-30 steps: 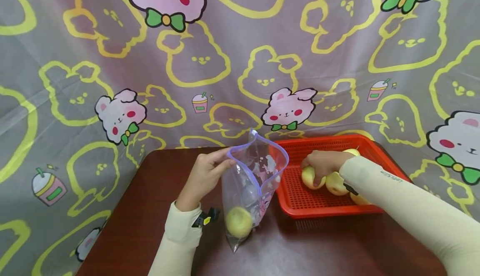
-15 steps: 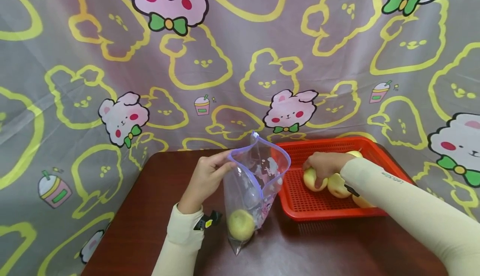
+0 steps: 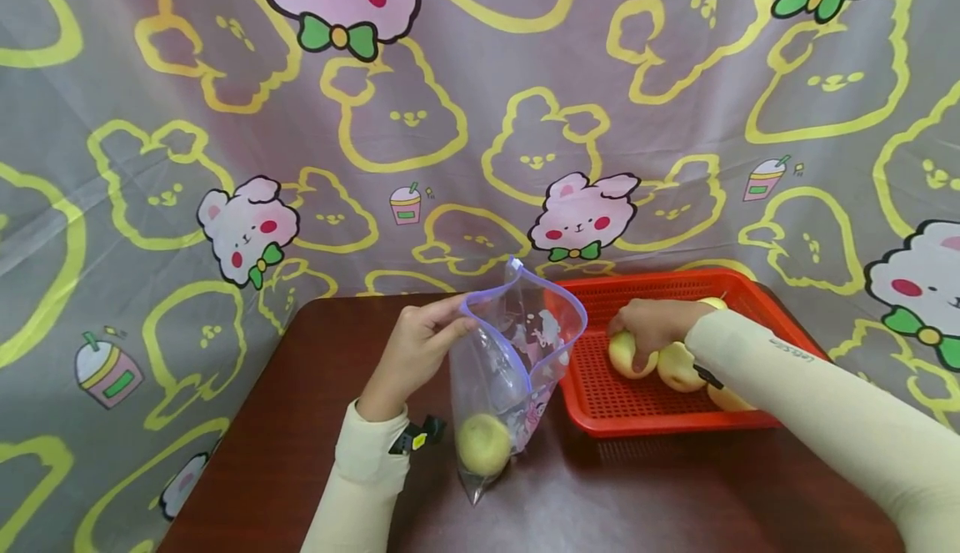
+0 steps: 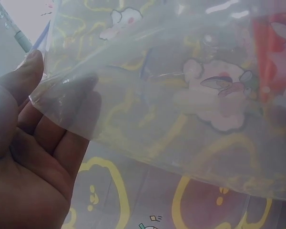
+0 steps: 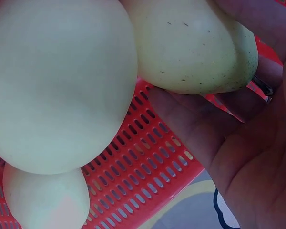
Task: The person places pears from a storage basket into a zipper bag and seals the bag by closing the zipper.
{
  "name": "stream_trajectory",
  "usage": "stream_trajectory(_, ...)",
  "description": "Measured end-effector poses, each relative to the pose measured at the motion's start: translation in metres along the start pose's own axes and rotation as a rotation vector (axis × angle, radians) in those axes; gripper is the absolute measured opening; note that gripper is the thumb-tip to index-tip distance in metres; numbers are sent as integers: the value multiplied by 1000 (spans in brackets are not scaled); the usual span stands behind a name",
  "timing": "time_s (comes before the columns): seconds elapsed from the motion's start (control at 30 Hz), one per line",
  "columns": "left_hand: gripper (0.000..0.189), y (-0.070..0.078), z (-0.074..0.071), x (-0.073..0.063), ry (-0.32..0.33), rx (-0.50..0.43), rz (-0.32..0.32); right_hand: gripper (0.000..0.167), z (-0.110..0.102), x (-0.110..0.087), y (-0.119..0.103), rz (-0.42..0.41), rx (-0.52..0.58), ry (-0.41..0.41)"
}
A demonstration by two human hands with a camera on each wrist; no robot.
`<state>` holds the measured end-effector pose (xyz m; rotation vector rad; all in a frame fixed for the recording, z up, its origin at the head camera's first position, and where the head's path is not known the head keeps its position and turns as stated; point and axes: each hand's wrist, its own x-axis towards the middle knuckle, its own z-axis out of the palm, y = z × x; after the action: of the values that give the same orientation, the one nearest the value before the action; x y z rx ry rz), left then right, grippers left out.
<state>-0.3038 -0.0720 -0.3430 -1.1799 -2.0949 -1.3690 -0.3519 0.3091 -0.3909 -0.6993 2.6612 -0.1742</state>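
Observation:
My left hand (image 3: 416, 349) pinches the purple-edged mouth of a clear zip bag (image 3: 517, 369) between thumb and fingers; the bag stands with its mouth spread. A yellow pear (image 3: 483, 444) lies at the bottom of the bag. Over in the red basket (image 3: 600, 428), my right hand (image 3: 656, 328) grips another pear (image 3: 630, 357) from above. The right wrist view shows fingers and thumb around that speckled pear (image 5: 195, 47), its dark stem toward the palm. In the left wrist view the bag's film (image 4: 157, 114) covers part of the left fingers.
More pears sit in the basket, including one pear (image 3: 678, 367) beside the gripped one. The basket is perforated plastic with a raised rim. Both stand on a dark brown table (image 3: 360, 344). A patterned cloth (image 3: 450, 119) hangs behind and at the sides.
Both hands keep their holds, on the bag and on the pear in the basket. The view shifts slightly; little else has moved.

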Motion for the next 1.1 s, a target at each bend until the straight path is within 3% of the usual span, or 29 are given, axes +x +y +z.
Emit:
stream_trajectory(0.47, 28, 0, -1, 1, 2, 11, -11, 63, -6, -2, -6, -15, -31, -21)
stream_trajectory(0.7, 27, 0, 0, 0, 8, 3, -30, 61, -7, -2, -3, -87, -74, 1)
stream_trajectory(1.1, 26, -2, 1, 3, -1, -9, -18, 58, -18, -10, -8, -85, -104, -28)
